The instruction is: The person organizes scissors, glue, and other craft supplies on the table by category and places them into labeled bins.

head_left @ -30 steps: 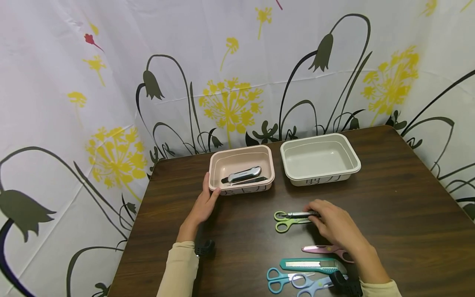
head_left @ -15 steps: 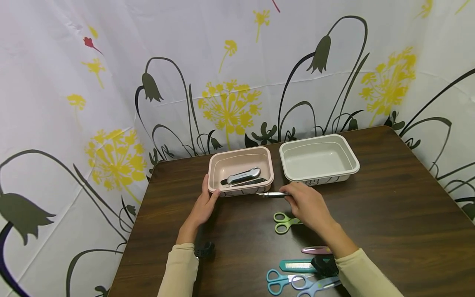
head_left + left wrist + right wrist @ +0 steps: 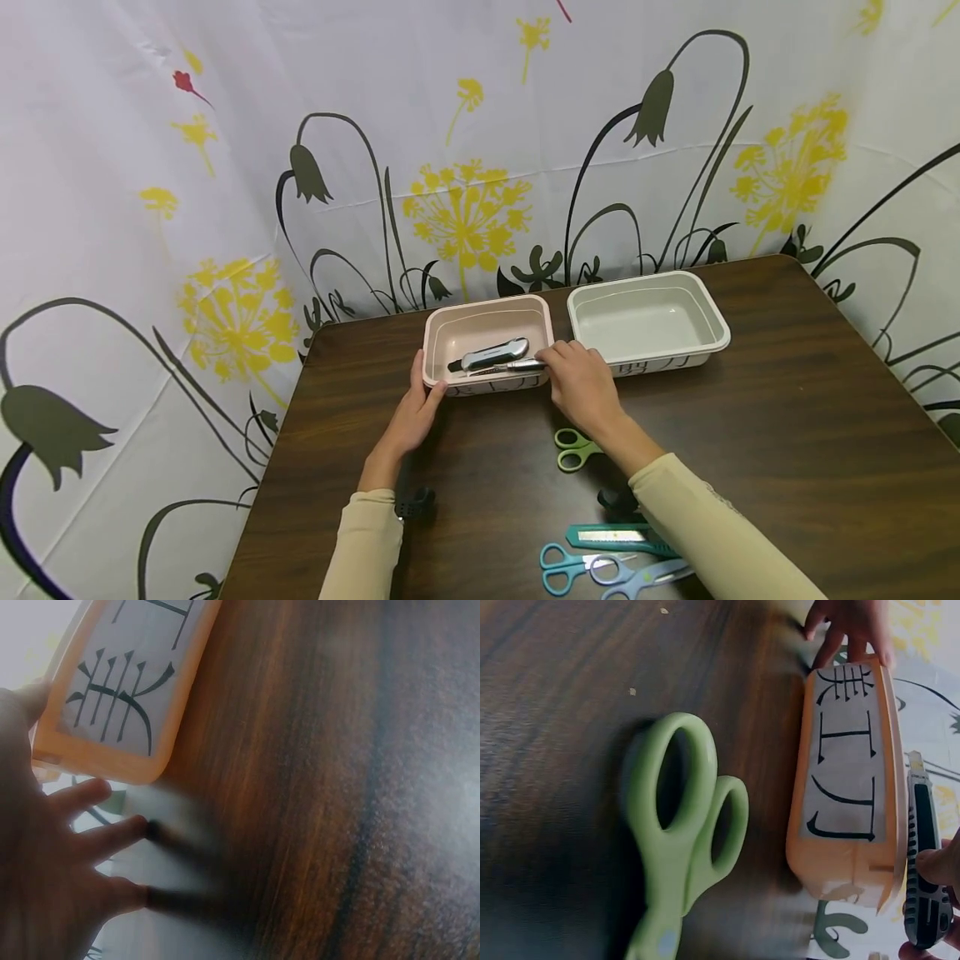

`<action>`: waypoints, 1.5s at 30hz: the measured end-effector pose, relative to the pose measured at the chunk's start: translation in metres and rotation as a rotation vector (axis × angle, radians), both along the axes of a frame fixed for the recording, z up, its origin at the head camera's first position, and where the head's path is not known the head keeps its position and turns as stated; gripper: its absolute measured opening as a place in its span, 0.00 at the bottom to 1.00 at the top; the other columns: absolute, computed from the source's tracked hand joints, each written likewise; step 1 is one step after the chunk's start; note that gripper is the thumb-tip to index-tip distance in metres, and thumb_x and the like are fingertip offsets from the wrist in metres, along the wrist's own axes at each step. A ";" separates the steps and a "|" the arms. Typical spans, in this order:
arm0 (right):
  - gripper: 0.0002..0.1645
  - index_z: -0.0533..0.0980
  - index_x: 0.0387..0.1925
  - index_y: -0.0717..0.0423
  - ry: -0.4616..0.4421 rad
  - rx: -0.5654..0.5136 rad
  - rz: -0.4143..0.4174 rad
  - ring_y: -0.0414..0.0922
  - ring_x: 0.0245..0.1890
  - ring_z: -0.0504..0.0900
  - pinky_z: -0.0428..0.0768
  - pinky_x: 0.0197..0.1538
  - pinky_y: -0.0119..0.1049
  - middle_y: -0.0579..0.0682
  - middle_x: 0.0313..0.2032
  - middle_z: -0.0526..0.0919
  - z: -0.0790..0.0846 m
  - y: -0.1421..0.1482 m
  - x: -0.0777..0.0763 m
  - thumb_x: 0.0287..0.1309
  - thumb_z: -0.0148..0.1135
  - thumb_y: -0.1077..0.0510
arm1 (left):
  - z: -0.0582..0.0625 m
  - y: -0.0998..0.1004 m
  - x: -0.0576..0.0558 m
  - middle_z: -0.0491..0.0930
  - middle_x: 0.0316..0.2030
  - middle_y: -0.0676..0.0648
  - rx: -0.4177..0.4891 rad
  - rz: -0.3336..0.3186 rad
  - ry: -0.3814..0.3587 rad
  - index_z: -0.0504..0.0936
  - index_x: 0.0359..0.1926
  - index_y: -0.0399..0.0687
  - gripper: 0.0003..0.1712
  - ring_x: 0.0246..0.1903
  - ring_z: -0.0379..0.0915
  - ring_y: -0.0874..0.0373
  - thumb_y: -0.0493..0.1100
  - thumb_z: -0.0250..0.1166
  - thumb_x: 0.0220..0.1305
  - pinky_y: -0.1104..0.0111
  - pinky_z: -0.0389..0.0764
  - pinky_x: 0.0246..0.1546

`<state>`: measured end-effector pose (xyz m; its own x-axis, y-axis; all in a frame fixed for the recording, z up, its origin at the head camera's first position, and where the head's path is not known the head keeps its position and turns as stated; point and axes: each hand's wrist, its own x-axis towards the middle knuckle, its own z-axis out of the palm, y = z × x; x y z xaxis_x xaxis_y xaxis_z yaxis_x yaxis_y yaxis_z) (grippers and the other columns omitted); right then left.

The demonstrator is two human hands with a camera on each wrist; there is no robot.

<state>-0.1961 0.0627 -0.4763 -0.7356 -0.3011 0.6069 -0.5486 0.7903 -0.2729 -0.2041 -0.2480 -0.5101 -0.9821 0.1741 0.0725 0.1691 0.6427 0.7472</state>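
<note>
Evidently, the black-and-silver snap-off cutter is over the near right part of the pink bin, its tip directed toward the bin's left end; whether it touches anything inside, I cannot tell. The right hand grips it between thumb and fingers, back of the hand upward, forearm slanting in from the bin's near right. The left hand rests against the bin's left end, fingers spread and fairly straight, thumb at the near corner. Inside the bin lies a silver utility knife. Just right of it stands a white bin. On the tabletop, in front of the pink bin, lie green-handled scissors; farther from it are a teal cutter, blue scissors and lavender scissors. Behind the bin hangs a flower-printed curtain.
</note>
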 end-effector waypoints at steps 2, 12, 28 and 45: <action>0.12 0.82 0.42 0.52 -0.009 0.034 -0.007 0.50 0.36 0.78 0.72 0.33 0.44 0.46 0.36 0.82 0.002 -0.004 -0.003 0.56 0.65 0.65 | 0.001 0.000 0.000 0.51 0.73 0.34 0.000 0.007 0.003 0.35 0.78 0.51 0.44 0.68 0.55 0.38 0.55 0.50 0.76 0.43 0.57 0.65; 0.20 0.82 0.44 0.51 -0.069 0.232 0.029 0.50 0.40 0.77 0.71 0.36 0.44 0.49 0.38 0.81 0.013 -0.027 -0.015 0.46 0.65 0.68 | 0.002 0.000 0.000 0.51 0.73 0.34 0.004 0.007 0.009 0.33 0.78 0.53 0.44 0.68 0.56 0.37 0.54 0.51 0.76 0.43 0.57 0.65; 0.29 0.82 0.50 0.55 -0.224 0.230 0.231 0.51 0.42 0.78 0.76 0.47 0.45 0.50 0.41 0.82 0.006 -0.033 -0.027 0.42 0.62 0.72 | 0.001 0.001 0.003 0.51 0.73 0.33 0.016 0.001 0.019 0.33 0.78 0.53 0.43 0.68 0.55 0.38 0.53 0.50 0.76 0.43 0.57 0.65; 0.28 0.83 0.48 0.53 -0.269 0.200 0.278 0.49 0.43 0.80 0.76 0.48 0.44 0.48 0.40 0.81 0.001 -0.031 -0.027 0.43 0.56 0.72 | 0.001 0.001 0.003 0.51 0.73 0.34 0.007 -0.002 0.003 0.33 0.78 0.56 0.43 0.68 0.55 0.39 0.55 0.50 0.76 0.44 0.57 0.65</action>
<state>-0.2232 0.0320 -0.4756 -0.7341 -0.6022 0.3139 -0.6781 0.6745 -0.2920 -0.2016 -0.2467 -0.5093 -0.9814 0.1758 0.0770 0.1731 0.6370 0.7512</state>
